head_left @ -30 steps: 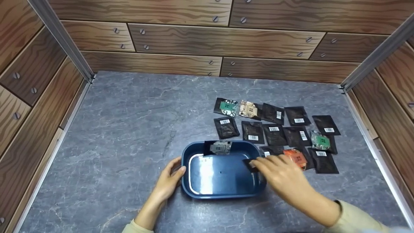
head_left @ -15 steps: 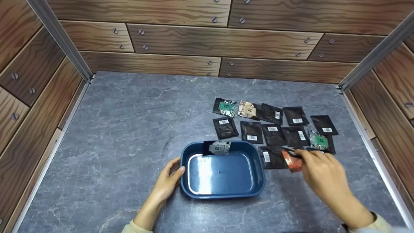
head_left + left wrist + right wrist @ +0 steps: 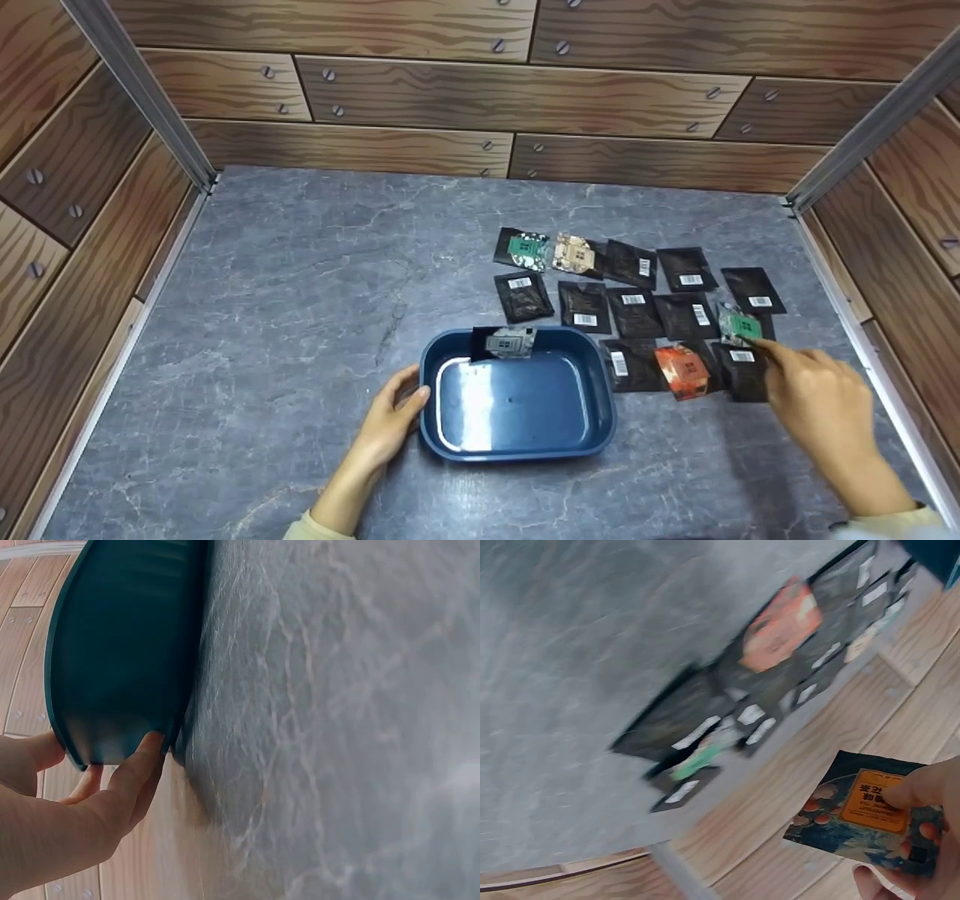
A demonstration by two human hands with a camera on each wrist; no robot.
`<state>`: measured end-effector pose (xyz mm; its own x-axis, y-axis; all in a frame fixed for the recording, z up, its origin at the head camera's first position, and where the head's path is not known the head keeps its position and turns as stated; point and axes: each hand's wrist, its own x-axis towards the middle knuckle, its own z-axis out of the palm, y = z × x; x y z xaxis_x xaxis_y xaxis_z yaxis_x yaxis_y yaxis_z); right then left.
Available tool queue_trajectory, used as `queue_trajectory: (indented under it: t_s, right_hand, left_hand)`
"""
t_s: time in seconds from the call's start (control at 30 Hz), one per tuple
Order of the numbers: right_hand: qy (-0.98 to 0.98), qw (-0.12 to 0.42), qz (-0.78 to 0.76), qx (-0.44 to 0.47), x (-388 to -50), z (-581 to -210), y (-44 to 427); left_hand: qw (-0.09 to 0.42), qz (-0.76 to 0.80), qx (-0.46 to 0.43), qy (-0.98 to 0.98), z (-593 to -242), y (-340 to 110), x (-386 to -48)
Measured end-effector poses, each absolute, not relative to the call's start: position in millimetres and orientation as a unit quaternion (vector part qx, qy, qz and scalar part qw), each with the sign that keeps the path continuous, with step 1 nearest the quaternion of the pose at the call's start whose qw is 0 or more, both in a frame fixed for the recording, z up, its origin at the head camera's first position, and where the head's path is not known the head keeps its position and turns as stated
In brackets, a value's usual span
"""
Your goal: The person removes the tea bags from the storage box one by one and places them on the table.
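Observation:
A blue plastic box (image 3: 517, 454) stands on the table, and my left hand (image 3: 390, 420) holds its left end, thumb over the rim. In the left wrist view, that hand (image 3: 90, 810) has its fingers against the outer wall. A sachet with a grey label (image 3: 510, 343) leans at the box's back wall. My right hand (image 3: 930, 810) pinches a dark sachet (image 3: 840, 810) with an orange label and fruit print. In the head view, the right hand (image 3: 821, 397) hovers by the rightmost sachets and mostly hides the one it holds.
Several black sachets (image 3: 636, 311) lie in rough rows right of and behind the box, many with white barcodes up. Among them are an orange-red one (image 3: 682, 370) and a green-labelled one (image 3: 742, 324). Wood-patterned walls (image 3: 450, 90) enclose the table.
My right hand has moved away from the box's right rim to the far-right sachets, carrying a sachet. The orange-red sachet shows again. My left hand and the box have stayed put.

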<state>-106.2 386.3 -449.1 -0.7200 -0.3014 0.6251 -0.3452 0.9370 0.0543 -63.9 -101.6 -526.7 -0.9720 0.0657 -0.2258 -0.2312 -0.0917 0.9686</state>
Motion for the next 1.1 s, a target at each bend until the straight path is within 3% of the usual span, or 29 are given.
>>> queue_trajectory:
  t_s: [0.47, 0.93, 1.1]
  right_hand:
    - [-0.961, 0.266, 0.042, 0.063, -113.4, -476.9, 441.9]
    - [-0.995, 0.088, 0.047, 0.014, -126.5, -502.4, 471.3]
    - [-0.997, 0.063, 0.053, 0.002, -129.6, -508.6, 475.6]
  left_hand:
    - [0.105, 0.731, -0.064, 0.671, -526.5, -102.5, -63.5]
    - [0.106, 0.733, -0.065, 0.669, -527.2, -102.4, -63.5]
    - [0.105, 0.736, -0.064, 0.666, -527.6, -102.4, -64.0]
